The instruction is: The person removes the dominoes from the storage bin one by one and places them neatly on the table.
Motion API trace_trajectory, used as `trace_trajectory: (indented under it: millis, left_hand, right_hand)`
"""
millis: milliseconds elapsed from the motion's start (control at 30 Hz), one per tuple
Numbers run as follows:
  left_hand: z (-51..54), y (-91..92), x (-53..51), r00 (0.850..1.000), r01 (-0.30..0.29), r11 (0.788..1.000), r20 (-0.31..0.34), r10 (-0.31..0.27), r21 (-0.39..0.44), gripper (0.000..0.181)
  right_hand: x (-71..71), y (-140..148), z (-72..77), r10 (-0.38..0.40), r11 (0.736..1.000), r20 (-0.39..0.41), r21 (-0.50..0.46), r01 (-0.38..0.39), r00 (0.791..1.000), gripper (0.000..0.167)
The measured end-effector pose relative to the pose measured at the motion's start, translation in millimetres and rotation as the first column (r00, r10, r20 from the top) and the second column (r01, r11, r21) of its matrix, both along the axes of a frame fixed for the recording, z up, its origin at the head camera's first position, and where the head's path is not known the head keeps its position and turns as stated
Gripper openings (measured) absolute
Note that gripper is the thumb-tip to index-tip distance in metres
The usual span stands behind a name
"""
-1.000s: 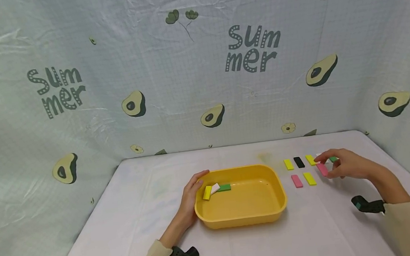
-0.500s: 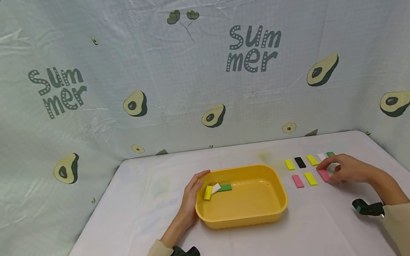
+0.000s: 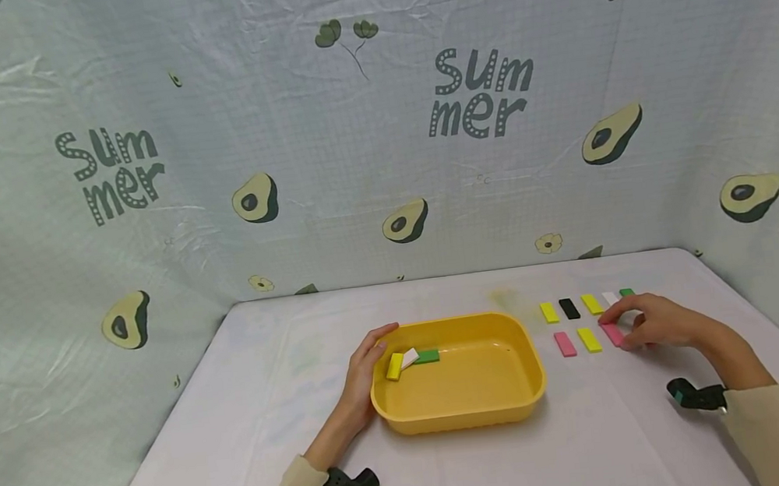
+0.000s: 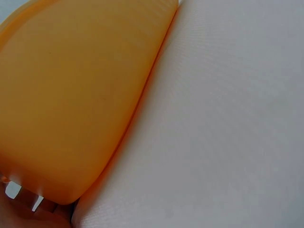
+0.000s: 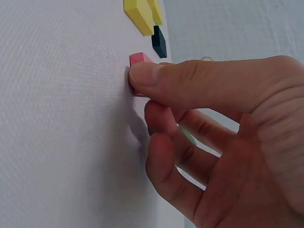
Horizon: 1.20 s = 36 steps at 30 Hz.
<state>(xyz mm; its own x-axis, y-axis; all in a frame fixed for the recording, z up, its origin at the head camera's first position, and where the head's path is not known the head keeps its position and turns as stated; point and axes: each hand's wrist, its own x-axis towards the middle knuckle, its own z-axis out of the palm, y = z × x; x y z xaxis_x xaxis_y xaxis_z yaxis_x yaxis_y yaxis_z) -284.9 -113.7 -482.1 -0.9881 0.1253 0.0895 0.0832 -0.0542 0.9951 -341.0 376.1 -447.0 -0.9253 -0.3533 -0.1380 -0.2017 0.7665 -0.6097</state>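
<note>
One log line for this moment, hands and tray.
Left hand: touching yellow tray; right hand: pinching pink block; in tray: yellow block, white block, green block

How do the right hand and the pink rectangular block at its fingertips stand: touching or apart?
Touching: in the right wrist view, the right hand has its thumb against the pink rectangular block.

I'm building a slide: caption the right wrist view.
The right hand pinches a pink block, with yellow blocks and a black block beyond.
</note>
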Motion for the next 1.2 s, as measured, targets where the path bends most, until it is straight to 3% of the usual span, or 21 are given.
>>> trace_trajectory:
  millis: [633,900,1200]
  left_hand:
    - [2.5,0.7,-0.5,1.000,-0.001,1.000,0.010,0.001,0.002,0.045]
    - [1.7,1.1,-0.5,1.000,-0.001,1.000,0.010,0.001,0.000,0.045]
    - [2.4,1.1,-1.1,1.000,0.002,1.000,0.005,-0.002,0.015,0.045]
  right_hand:
    - [-0.9,1.2,7.3,0.016,1.000,0.028,-0.007,-0.016,0.999,0.049]
    - [1.5,0.0,16.8,0.007,1.000,0.028,0.006,-0.007,1.000,0.050]
    - [2.9,-7.6,28.8,0.007,1.000,-0.062,0.027,-0.006,0.998,0.055]
